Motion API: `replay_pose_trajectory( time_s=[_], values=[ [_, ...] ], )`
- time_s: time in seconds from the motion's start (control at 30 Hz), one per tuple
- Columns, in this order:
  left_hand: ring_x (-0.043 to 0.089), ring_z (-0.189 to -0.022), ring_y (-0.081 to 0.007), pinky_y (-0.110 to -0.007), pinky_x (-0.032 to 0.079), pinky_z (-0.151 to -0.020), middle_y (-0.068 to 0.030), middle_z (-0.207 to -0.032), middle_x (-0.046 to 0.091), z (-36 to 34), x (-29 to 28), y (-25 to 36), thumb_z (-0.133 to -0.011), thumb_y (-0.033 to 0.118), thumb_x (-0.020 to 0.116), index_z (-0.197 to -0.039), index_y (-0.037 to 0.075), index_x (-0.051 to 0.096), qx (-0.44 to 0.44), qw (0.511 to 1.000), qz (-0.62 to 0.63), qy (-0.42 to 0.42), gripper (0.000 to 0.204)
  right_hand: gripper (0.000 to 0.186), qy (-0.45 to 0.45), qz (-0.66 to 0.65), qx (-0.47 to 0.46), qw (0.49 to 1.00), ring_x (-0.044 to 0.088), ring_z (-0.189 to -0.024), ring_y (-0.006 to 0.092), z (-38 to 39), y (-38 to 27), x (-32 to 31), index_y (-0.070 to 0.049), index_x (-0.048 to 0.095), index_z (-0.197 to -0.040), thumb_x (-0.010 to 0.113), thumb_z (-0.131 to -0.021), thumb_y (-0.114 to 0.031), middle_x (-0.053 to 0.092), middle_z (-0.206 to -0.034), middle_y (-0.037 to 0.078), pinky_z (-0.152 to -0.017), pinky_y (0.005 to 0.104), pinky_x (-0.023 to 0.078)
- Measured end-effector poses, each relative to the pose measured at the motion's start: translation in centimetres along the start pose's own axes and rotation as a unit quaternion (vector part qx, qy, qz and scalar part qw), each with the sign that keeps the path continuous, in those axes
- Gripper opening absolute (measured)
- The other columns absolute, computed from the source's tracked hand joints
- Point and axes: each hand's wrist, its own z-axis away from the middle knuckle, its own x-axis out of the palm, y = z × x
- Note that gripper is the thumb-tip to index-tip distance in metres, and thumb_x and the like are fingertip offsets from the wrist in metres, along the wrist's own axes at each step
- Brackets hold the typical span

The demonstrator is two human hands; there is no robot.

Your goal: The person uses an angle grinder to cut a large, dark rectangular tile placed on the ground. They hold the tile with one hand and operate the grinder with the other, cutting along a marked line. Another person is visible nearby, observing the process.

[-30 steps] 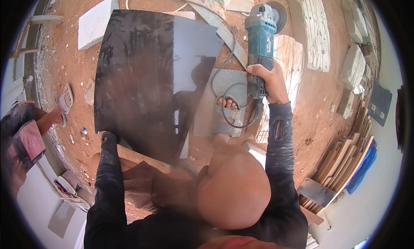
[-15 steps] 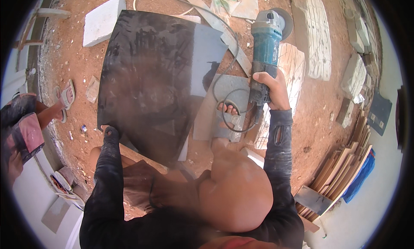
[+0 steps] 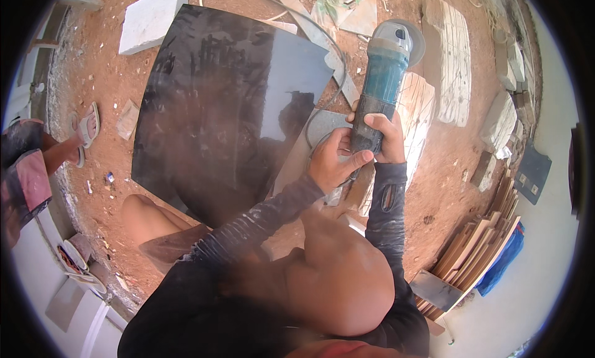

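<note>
Lying flat on the reddish dirt, the large glossy black stone slab (image 3: 229,104) sits left of the teal-bodied angle grinder (image 3: 381,79), long axis pointing away, right hand (image 3: 384,138) wrapped tight around its rear grip, left hand (image 3: 328,159) pinching beside it.

We see a teal-and-grey grinder (image 3: 383,79), a glossy black slab (image 3: 223,104), reddish-brown dirt (image 3: 93,79), and dusty black sleeves (image 3: 387,209).
</note>
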Motion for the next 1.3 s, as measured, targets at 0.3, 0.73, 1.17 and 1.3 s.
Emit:
replay_pose_trajectory(
  time_s=[0.3, 0.73, 1.17, 1.3],
  values=[
    [0.065, -0.093, -0.0169, -0.029, 0.054, -0.071, -0.0107, -0.104, 0.063, -2.9, 0.0, 2.2, -0.084, 0.035, 0.080, -0.140, -0.002, 0.038, -0.097, 0.976, 0.095, -0.171, 0.080, 0.053, -0.013, -0.042, -0.093, 0.995, 0.068, -0.085, 0.0251, 1.2, 0.8, -0.1, 0.007, 0.058, -0.117, 0.066, -0.074, -0.023, 0.069, -0.107, 0.020, -0.075, 0.0317, 0.057],
    [0.062, -0.101, -0.0471, -0.052, 0.051, -0.082, -0.0282, -0.118, 0.058, -1.3, 4.6, 2.7, -0.078, 0.023, 0.080, -0.137, -0.001, 0.036, 0.145, 0.949, -0.278, 0.031, 0.078, 0.037, 0.274, 0.129, -0.149, 0.941, 0.061, -0.072, 0.0133, 3.3, -4.2, 3.3, -0.001, 0.059, -0.101, 0.083, -0.073, -0.007, 0.064, -0.089, 0.006, -0.066, 0.0276, 0.051],
    [0.067, -0.106, -0.0351, -0.040, 0.052, -0.090, -0.0250, -0.118, 0.065, -1.0, 4.7, 0.9, -0.095, 0.040, 0.067, -0.148, -0.002, 0.039, 0.048, 0.996, -0.064, -0.032, 0.073, 0.044, 0.148, 0.017, -0.015, 0.989, 0.069, -0.085, 0.0223, 2.3, -1.9, -2.9, 0.007, 0.058, -0.117, 0.071, -0.086, -0.020, 0.066, -0.103, 0.016, -0.072, 0.0325, 0.061],
    [0.068, -0.099, -0.0334, -0.039, 0.053, -0.086, -0.0224, -0.112, 0.068, 0.2, 5.4, 0.1, -0.094, 0.041, 0.069, -0.147, -0.005, 0.039, 0.037, 0.989, -0.124, -0.075, 0.076, 0.043, 0.083, 0.048, 0.077, 0.992, 0.069, -0.079, 0.0210, 1.7, -3.3, -5.5, 0.008, 0.060, -0.115, 0.072, -0.084, -0.019, 0.067, -0.093, 0.016, -0.068, 0.0324, 0.060]
  ],
)
